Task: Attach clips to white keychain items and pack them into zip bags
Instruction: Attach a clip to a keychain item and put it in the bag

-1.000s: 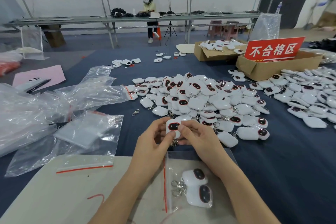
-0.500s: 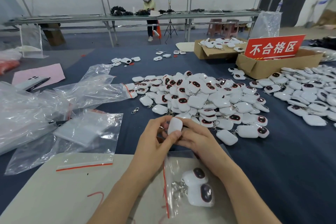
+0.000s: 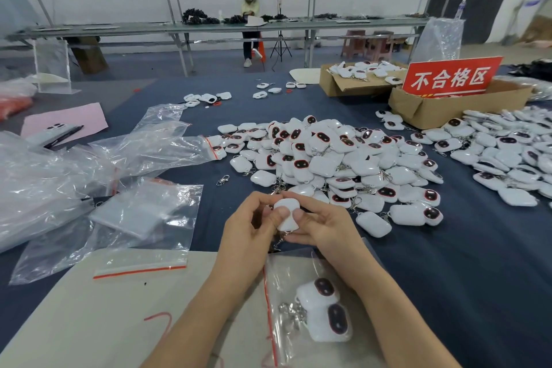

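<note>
- Since the earlier frames the white keychain item (image 3: 286, 222) has been turned over: its dark face showed a second ago, and now only its plain white back faces the camera.
- The left hand (image 3: 248, 230) and right hand (image 3: 324, 227) hold it between them at lower centre of the frame, above the worktop (image 3: 448, 263).
- Both hands' fingers (image 3: 260, 199) are curled round the item and pinch it, with the two thumbs pressed side by side on its white back.
- A metal clip (image 3: 280, 240) hangs from the item's lower end, partly hidden between the palms.
- Just below the hands lies a zip bag (image 3: 286, 272) on a beige sheet (image 3: 89, 308); inside it are two packed items (image 3: 325, 314) with their clips.
- Beyond the hands, a big heap (image 3: 328, 158) of white items covers the centre of the worktop; a second spread (image 3: 507, 152) lies at the right.
- Empty clear bags (image 3: 143, 212) lie at the left, and a loose clip (image 3: 222, 180) sits between them and the heap.
- A cardboard box (image 3: 433, 107) with a red sign (image 3: 451, 81) stands at upper right.
</note>
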The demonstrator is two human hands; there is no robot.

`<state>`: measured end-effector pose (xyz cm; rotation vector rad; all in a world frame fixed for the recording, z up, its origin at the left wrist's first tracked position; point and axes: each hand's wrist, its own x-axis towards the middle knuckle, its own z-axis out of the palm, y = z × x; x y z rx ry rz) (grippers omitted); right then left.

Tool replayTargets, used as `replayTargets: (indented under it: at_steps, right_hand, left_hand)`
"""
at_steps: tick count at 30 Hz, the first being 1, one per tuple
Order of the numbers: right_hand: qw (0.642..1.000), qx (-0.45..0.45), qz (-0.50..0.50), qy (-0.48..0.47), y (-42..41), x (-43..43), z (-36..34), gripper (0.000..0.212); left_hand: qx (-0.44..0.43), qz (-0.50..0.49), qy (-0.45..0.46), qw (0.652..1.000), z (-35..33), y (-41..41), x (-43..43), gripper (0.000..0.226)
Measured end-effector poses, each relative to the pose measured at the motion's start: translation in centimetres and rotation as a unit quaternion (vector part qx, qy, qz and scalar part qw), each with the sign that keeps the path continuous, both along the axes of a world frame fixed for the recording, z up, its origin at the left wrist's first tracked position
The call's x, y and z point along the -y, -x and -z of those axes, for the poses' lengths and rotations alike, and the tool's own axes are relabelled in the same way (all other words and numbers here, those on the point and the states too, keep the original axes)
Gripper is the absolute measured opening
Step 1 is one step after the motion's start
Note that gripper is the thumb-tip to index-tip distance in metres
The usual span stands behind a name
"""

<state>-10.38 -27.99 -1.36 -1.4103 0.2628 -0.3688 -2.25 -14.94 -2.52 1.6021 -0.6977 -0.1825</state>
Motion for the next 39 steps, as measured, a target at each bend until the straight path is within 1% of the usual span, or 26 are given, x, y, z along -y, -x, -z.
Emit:
replayTargets:
  at_steps: [5,12,20,24,27,34,39]
  right_hand:
    - [1.000,0.003,0.008,-0.010,0.13,-0.08,-0.22,0.038]
    - [1.000,0.017,0.010,0.000,0.02,-0.05,-0.07,0.033]
    - [0.998,0.054,0.017,0.010,-0.06,-0.04,0.08,0.023]
    - [0.999,0.048,0.009,0.001,-0.01,-0.01,-0.02,0.017]
    - [0.999,0.045,-0.011,-0.006,0.05,0.13,0.10,0.011]
    - [0.999,0.036,-0.016,-0.014,-0.02,0.37,0.27,0.011]
    - [0.998,0.057,-0.006,-0.019,-0.09,0.20,0.26,0.012]
  left_hand:
    - [-0.013,0.005,0.018,1.000,-0.14,-0.07,-0.07,0.010]
    - [-0.009,0.004,0.023,1.000,-0.35,0.18,-0.16,0.006]
    - [0.003,-0.010,0.034,0.999,-0.83,0.65,-0.12,0.009]
    - [0.008,-0.014,0.037,0.999,-0.97,0.55,-0.21,0.008]
    - [0.008,-0.008,0.038,0.999,-0.89,0.41,-0.25,0.012]
    - [0.004,0.006,0.035,0.999,-0.58,-0.04,-0.14,0.011]
    - [0.017,0.004,0.026,1.000,-0.54,0.08,-0.04,0.010]
